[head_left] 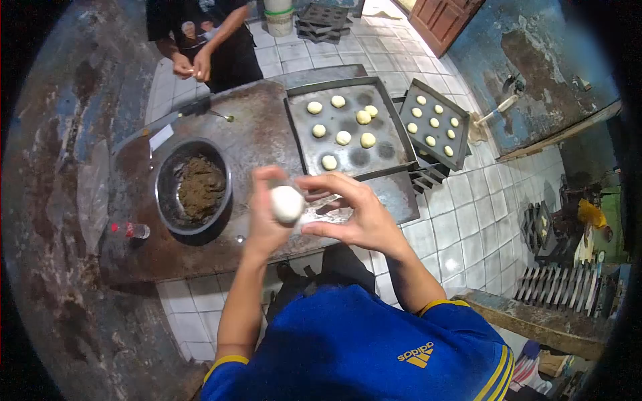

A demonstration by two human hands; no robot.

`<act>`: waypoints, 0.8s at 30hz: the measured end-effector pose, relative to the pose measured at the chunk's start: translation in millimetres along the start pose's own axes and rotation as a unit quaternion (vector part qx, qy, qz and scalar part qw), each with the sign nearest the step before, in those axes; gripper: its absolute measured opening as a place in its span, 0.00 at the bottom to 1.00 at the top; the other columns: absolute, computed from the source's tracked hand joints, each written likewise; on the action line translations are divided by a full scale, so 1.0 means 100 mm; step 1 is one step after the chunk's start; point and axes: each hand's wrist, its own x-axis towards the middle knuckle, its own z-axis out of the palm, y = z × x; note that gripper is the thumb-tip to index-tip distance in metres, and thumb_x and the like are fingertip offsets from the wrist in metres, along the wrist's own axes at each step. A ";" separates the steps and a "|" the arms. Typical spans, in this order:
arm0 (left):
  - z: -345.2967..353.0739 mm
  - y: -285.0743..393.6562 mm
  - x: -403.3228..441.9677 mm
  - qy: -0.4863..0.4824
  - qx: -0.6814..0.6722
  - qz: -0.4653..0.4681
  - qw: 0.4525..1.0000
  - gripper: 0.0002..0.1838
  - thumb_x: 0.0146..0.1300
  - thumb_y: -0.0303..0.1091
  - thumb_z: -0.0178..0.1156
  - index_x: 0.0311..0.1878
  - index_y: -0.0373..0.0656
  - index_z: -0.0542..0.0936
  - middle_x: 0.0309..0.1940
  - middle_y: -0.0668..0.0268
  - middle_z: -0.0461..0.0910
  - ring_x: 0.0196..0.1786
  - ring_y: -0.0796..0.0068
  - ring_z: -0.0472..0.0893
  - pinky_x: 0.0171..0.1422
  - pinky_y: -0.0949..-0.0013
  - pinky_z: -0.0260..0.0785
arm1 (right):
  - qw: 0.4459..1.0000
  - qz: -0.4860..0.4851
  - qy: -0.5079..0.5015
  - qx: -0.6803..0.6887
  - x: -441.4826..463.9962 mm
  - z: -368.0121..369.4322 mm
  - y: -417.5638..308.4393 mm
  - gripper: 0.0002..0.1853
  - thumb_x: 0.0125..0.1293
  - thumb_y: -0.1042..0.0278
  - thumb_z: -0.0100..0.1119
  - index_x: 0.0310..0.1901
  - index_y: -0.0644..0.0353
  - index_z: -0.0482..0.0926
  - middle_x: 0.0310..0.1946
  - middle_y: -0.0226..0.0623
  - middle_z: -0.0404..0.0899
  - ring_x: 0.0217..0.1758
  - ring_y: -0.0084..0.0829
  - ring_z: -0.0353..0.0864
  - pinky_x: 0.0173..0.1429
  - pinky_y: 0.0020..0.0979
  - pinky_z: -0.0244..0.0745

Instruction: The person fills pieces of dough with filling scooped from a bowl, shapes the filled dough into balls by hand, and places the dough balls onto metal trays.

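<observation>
A smooth white dough ball (287, 204) rests in my left hand (263, 224), whose fingers curl around it and look slightly blurred. Just to the right of the ball is my right hand (358, 212), with thumb and fingers apart and nothing between them. Beyond my hands, a square baking tray (394, 168) lies on the worn table (261, 117) with several pale dough balls on it. To the left stands a metal bowl (228, 184) holding a brown, crumbly filling (199, 187).
A co-worker's hands (192, 67) pinch something small across the table. A smaller tray (433, 100) of dough balls sits on stacked trays at the right. A small bottle with a red cap (136, 230) lies left of the bowl. More trays (324, 21) are stacked on the tiled floor.
</observation>
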 end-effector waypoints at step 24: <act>0.58 -2.19 -1.07 0.044 0.193 -0.373 0.906 0.50 0.56 0.26 0.79 0.77 0.42 0.57 0.54 0.59 0.76 0.41 0.74 0.75 0.46 0.66 0.74 | 0.967 0.072 -0.007 -0.246 0.73 -1.49 4.77 0.24 0.60 0.64 0.80 0.58 0.56 0.87 0.46 0.41 0.88 0.47 0.43 0.89 0.56 0.43 0.84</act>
